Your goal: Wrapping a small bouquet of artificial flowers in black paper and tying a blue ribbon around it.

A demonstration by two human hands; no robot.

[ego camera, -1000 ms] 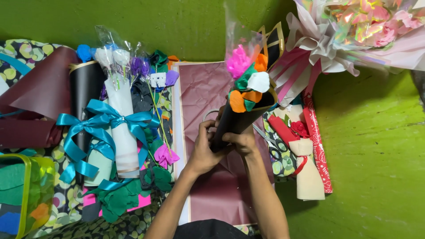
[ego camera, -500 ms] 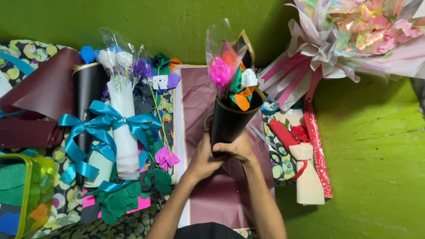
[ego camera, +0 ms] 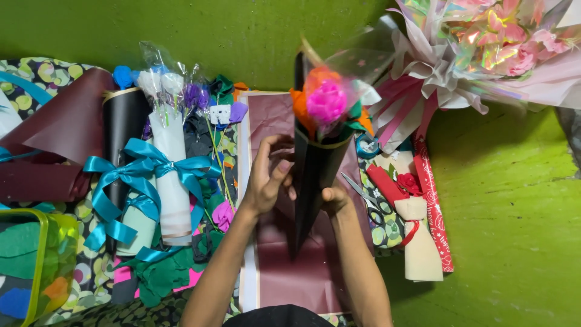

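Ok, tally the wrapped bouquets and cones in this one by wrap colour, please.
Black cone bouquet, held upright in the left hand and right hand: 1
Black roll with gold rim: 1
White wrap with teal bow: 1
Iridescent pink bouquet: 1
Cream cone with red flower: 1
Total: 5

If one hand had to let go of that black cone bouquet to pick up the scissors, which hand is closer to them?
The right hand, probably. It grips the cone on the side where the scissors lie, just beside it. The left hand holds the cone's other side, so it would have to cross over.
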